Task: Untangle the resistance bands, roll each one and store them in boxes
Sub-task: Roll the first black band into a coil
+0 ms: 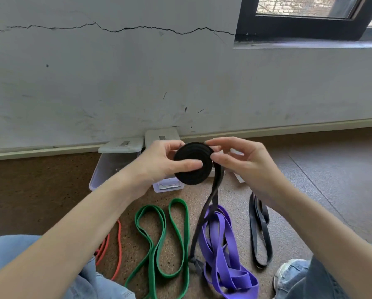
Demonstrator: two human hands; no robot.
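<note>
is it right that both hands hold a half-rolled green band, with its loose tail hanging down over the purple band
Not quite: the head view shows the half-rolled band is black, not green. Both the left hand and right hand hold it, its tail hanging over the purple band.

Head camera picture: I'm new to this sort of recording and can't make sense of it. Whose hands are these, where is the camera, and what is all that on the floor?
There is no machine here. A person wears the camera on their head, so you look down at their own two hands. The left hand and right hand hold a black roll, a half-wound band whose loose tail hangs to the floor. On the floor lie a green band, a purple band, an orange band and another black band. Clear boxes stand open by the wall.
</note>
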